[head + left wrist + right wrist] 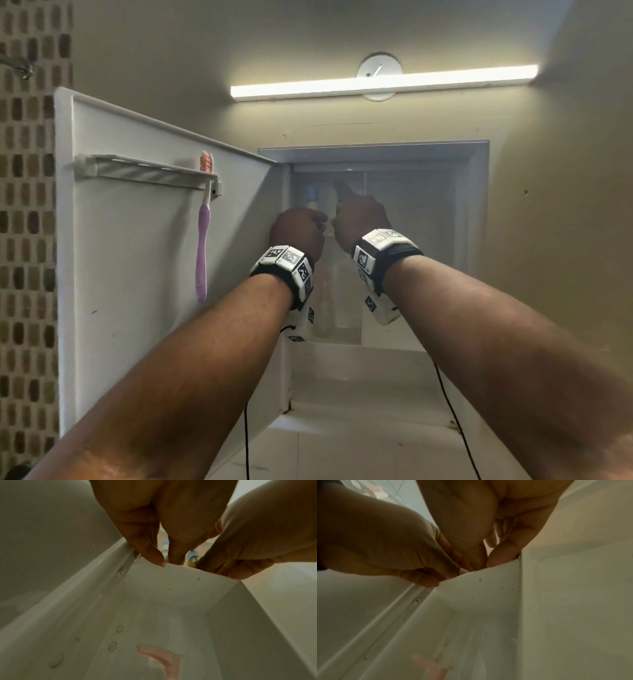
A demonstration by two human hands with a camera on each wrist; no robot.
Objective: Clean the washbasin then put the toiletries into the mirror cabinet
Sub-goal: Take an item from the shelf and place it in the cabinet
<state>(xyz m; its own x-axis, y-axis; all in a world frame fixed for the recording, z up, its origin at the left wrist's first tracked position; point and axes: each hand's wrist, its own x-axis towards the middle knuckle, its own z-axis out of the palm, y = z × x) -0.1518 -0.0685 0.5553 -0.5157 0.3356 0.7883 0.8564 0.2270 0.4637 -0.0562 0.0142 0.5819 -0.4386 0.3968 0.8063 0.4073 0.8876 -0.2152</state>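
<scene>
With both arms raised to the open mirror cabinet [478, 178], the scene reads like this:

Landmark: the mirror cabinet, set into the wall under the strip light [383, 82], its door [137, 240] swung out to the left.

Left hand [297, 233]: at the front edge of the cabinet's upper shelf [180, 582], fingers curled. The left wrist view shows fingertips [154, 555] pressed together over something pale, but what it is I cannot make out.

Right hand [359, 219]: just beside the left hand on the same shelf, forefinger stretched up into the cabinet, the other fingers curled. Whether they hold anything I cannot tell.

Toiletries: two blue-capped tubes or bottles [313, 197] stand on the upper shelf behind the hands; one shows a blue cap and yellow-green body [193, 557] between the fingers. A purple toothbrush [204, 240] hangs in the rack [147, 171] on the inside of the door. Something pink [161, 658] lies lower in the cabinet, too blurred to name.

Washbasin: out of view, so its cleanliness cannot be checked.

Progress: I judge the work well into its second half, with items already stowed and the hands setting or straightening them on the shelf.

Left to do: probably letting go, fetching any remaining toiletries, and closing the door.
</scene>
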